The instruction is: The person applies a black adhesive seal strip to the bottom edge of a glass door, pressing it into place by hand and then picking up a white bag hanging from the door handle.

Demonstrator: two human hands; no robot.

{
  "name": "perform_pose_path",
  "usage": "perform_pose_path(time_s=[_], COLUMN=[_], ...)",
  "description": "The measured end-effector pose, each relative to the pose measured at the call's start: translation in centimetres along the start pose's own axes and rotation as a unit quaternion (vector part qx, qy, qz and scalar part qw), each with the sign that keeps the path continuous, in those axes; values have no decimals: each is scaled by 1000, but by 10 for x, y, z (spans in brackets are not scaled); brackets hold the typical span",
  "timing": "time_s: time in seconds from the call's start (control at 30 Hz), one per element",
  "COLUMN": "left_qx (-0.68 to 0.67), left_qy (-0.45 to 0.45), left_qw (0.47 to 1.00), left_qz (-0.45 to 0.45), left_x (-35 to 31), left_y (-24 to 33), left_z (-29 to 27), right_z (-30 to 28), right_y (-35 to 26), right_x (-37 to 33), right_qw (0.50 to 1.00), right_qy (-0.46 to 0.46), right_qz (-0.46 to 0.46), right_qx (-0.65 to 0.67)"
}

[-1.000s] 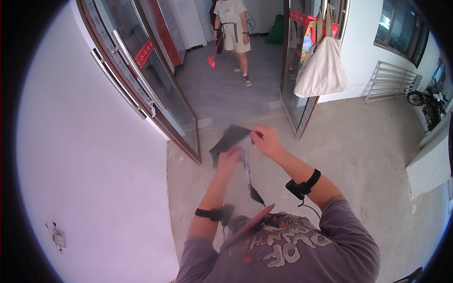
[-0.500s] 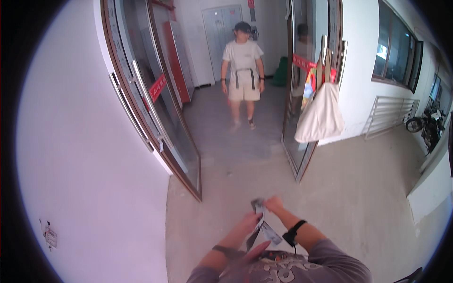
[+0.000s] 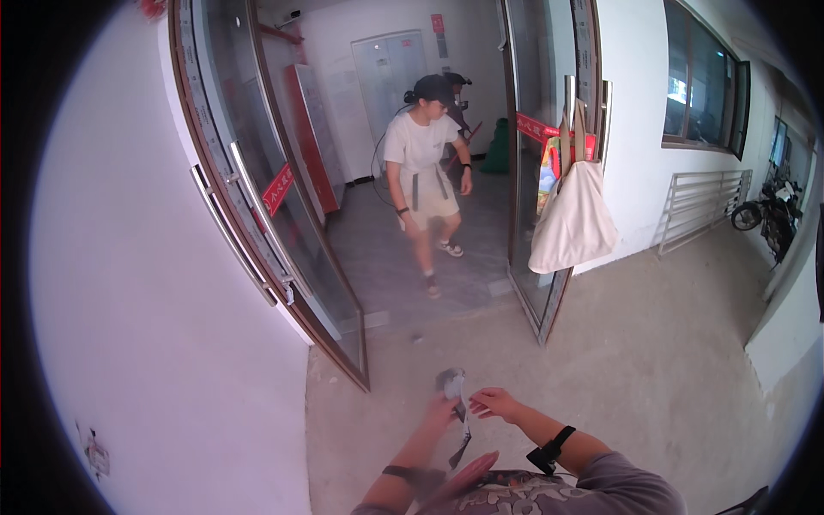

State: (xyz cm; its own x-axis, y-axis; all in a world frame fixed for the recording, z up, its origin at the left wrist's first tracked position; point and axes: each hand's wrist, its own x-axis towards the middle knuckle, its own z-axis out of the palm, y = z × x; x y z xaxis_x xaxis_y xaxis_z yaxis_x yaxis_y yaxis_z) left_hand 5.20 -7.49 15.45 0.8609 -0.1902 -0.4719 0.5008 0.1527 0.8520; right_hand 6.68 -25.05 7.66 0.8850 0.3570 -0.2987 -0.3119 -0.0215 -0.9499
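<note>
My left hand (image 3: 441, 410) is closed around a thin, floppy grey-and-white strip (image 3: 455, 384); I cannot make out exactly what kind of thing it is. The strip's upper end is bunched and blurred above the fingers, and a darker tail (image 3: 462, 451) hangs beneath. Just to the right, my right hand (image 3: 493, 403) has its fingers stretched toward the strip, slightly apart, with nothing visible in them. A pinkish long shape (image 3: 470, 474), blurred, lies close in front of my shirt. Black bands circle both my forearms.
Two glass doors (image 3: 542, 257) stand swung outward around a doorway. A person in a white shirt (image 3: 421, 142) steps near the threshold, another person partly hidden behind. A cream cloth bag (image 3: 577, 219) hangs on the right door's handle. A metal rack (image 3: 705, 204) and a motorcycle (image 3: 772, 215) are farther right.
My right hand has come away from the strip and lowered, fingers loosening. My left hand still grips it, now more upright. The person in the doorway has stepped nearer, revealing another behind.
</note>
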Motion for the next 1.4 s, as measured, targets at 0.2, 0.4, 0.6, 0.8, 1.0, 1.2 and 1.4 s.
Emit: perform_pose_path(time_s=[0.2,0.4,0.6,0.8,1.0,1.2,1.4], left_qx=[87,97,125,123,91,-26,-13], left_qy=[-1,33,-16,-30,-25,-45,-9], left_qw=[991,991,986,976,970,975,964], left_qz=[97,85,108,178,223,215,266], left_x=[5,-13,-19,-27,-54,-80,-87], left_y=[-20,-13,5,44,75,81,78], left_z=[-6,-5,-4,-6,3,10,11], right_z=[45,45,44,26,33,38,58], right_y=[-52,-72,-89,-120,-148,-162,-183], right_x=[-29,-45,-50,-40,-54,-75,-84], right_qw=[994,969,979,986,985,983,982], right_qy=[29,-33,-88,-109,-101,-57,-111], right_qz=[38,101,-8,-3,-95,-169,-66], right_qx=[97,224,183,126,104,-42,141])
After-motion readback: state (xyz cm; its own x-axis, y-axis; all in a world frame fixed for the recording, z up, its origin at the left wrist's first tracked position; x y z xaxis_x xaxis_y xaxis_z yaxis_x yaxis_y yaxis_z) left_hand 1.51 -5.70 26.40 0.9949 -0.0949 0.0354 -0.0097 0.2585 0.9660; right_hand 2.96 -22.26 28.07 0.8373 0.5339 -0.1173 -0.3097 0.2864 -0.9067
